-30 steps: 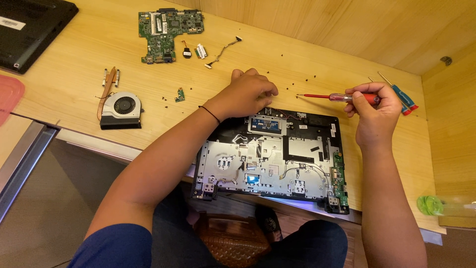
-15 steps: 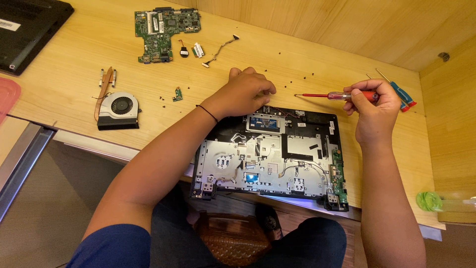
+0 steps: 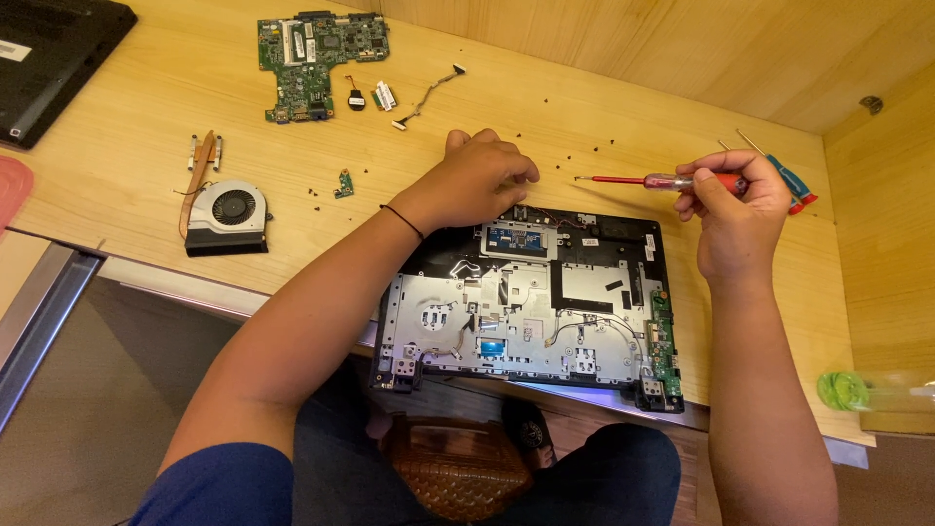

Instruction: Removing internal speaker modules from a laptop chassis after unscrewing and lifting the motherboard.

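The right hand point(image 3: 732, 209) is closed around the red handle of a screwdriver point(image 3: 654, 181), thumb and fingers pinching the grip. The tool's long axis runs roughly level across the tabletop point(image 3: 127, 185), shaft and tip pointing away from the right hand toward the left hand. The tip hangs just above the wood, beyond the far edge of the opened laptop base point(image 3: 531, 302).

The left hand point(image 3: 477, 180) is curled palm-down, fingers drawn together. It rests at the far edge of the laptop base, at the near end of a scatter of small screws point(image 3: 570, 156). Whether its fingertips pinch a screw cannot be told; they are turned under.

Key relation: the screwdriver tip lies between the two hands, nearer the left hand than the right. The loose screws lie just beyond the tip, on the far side of it from the person. The laptop base lies on the near side of both hands, its long axis parallel to the screwdriver shaft.

Other parts, relative to the left hand:
- Green motherboard point(image 3: 321, 54): well beyond, toward the far outer side.
- Cooling fan with copper heat pipe point(image 3: 222, 206): well to the outer side.
- Small green board point(image 3: 344, 182): between the fan and the hand.

A second screwdriver point(image 3: 784, 175) with a blue and red handle lies just beyond the right hand.
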